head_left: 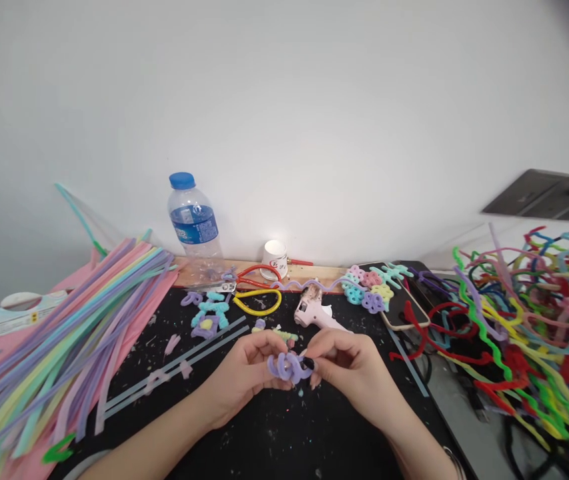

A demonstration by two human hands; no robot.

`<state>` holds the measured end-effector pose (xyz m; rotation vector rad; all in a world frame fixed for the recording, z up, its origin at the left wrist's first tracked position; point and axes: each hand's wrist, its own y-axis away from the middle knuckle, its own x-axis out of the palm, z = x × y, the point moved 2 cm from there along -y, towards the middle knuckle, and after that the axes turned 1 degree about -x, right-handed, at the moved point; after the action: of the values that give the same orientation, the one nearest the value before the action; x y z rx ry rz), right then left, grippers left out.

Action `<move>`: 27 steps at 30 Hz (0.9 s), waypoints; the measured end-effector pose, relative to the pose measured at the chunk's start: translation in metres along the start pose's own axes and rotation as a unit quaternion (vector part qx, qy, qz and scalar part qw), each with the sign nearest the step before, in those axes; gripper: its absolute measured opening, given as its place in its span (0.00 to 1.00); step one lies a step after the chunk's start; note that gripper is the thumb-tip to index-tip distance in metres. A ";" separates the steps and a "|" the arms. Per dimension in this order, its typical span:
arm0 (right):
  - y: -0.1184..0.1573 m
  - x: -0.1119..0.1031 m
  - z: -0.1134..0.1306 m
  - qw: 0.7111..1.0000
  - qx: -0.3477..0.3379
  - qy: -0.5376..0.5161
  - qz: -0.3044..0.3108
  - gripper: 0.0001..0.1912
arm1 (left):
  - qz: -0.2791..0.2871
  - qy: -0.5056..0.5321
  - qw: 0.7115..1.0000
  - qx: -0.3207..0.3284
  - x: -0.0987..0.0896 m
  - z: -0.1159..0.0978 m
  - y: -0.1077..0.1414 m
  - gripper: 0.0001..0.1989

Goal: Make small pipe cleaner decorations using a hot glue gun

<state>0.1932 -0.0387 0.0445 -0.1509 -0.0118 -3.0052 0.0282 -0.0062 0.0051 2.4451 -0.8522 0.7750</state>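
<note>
Between both hands, over the black mat (264, 433), is a purple pipe cleaner (288, 367) bent into several loops. My left hand (247, 367) pinches its left side with thumb and fingers. On its right end, my right hand (349, 370) is closed in a pinch; a small dark spot shows by the fingertips. Just beyond the hands lie a pink glue gun (314, 313) and small pipe cleaner pieces (279, 332). Farther left sits a teal and purple pipe cleaner figure (209, 317).
Straight pastel pipe cleaners (89, 320) fill the left side. Tangled coloured ones (524, 333) cover the right. At the back stand a water bottle (194, 227), scissors (257, 300) with red and yellow handles, and a paper cup (274, 257). Pipe cleaner flowers (367, 290) lie by a phone (409, 310).
</note>
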 end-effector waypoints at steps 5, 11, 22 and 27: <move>-0.001 0.002 -0.003 1.000 0.016 -0.004 0.004 0.02 | -0.011 -0.017 1.000 -0.002 0.002 -0.001 0.000 0.09; 0.002 0.011 -0.008 1.000 0.030 -0.007 -0.004 0.02 | -0.025 -0.044 0.999 0.002 0.001 0.001 -0.002 0.10; 0.005 0.014 -0.006 0.978 -0.055 0.199 -0.028 0.07 | -0.031 -0.177 0.980 0.088 -0.001 0.000 -0.008 0.07; 0.006 0.015 -0.004 0.977 -0.065 0.204 -0.006 0.09 | -0.048 -0.181 0.978 0.088 -0.003 0.000 -0.010 0.08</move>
<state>0.1788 -0.0464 0.0417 0.4568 0.2249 -2.9861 0.0328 0.0018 0.0015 2.8162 -0.8111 0.3882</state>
